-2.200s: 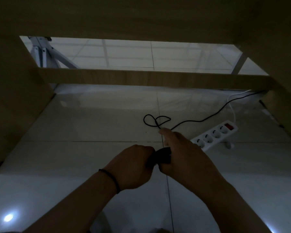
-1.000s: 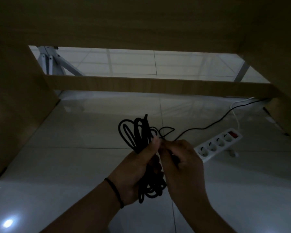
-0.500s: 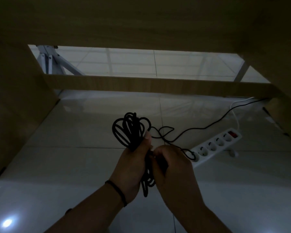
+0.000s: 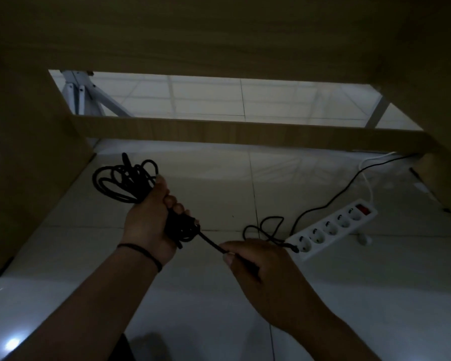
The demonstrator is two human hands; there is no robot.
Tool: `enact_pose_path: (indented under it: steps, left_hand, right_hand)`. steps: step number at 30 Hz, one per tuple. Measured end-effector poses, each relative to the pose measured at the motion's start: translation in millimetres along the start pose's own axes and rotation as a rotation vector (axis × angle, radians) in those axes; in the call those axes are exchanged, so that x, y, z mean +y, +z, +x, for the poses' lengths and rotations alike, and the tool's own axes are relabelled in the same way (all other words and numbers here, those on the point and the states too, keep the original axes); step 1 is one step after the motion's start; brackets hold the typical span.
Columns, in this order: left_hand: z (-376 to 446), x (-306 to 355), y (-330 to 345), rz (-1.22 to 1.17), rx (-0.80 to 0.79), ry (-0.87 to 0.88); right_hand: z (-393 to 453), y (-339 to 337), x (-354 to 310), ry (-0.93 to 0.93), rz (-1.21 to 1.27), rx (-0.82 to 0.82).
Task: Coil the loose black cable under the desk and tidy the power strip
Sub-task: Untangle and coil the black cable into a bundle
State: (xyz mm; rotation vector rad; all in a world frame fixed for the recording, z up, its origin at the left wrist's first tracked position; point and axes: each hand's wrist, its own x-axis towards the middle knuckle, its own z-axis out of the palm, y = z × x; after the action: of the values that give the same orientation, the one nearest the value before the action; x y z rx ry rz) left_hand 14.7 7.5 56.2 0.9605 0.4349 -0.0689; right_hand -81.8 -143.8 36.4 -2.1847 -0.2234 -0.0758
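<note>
Under desk [image 4: 219, 35]: hands [image 4: 147, 222] grip cable [image 4: 125, 181] (coiled).

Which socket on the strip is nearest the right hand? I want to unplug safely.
The end socket, farthest from the red switch, closest to the right hand.

A: Room under the table [image 4: 219, 35]?

B: Low top overhead. Side panel [image 4: 24, 165] walls the left, another panel [image 4: 448, 183] the right. A wooden crossbar [image 4: 245, 132] spans the back, standing clear of the floor [image 4: 206, 191].

A: Floor itself?

B: Bare tile along the left and middle. Toward the right rear, the white power strip [image 4: 333, 227] lies slantwise, with a loose black cable [image 4: 323, 207] looping just beside its near end and trailing to the back right corner next to a white cord [image 4: 367, 178].

A: Beyond the bar?

B: White metal legs [image 4: 89, 97], back left.
</note>
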Motion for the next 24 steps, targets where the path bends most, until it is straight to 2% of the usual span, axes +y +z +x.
enact_pose_path:
  steps: [5,11,14,16,19,24]
  left_hand:
    - [9.9,11.6,-5.4,-0.035,-0.02,0.046]
    - [15.3,22.5,-11.6,-0.036,0.006,0.077]
    - [22.1,29.6,-20.0,-0.024,0.019,0.109]
    - [23.7,29.2,-23.4,0.065,0.006,0.131]
    - [18.2,22.9,-20.9,0.319,-0.058,0.144]
    - [-2.2,15.4,-8.5,0.645,-0.287,0.074]
  right_hand:
    - [0.0,-16.4,6.3,0.099,0.067,-0.065]
    - [-1.8,-47.3,17.3,0.243,-0.13,-0.182]
    - [-3.7,-58.4,22.6,0.301,-0.115,-0.128]
    - [-2.2,-57.6,21.8,0.242,-0.113,-0.059]
    - [-0.3,-49.7,17.7,0.1,-0.141,0.014]
    - [3.5,-43.8,18.0,-0.008,-0.358,0.023]
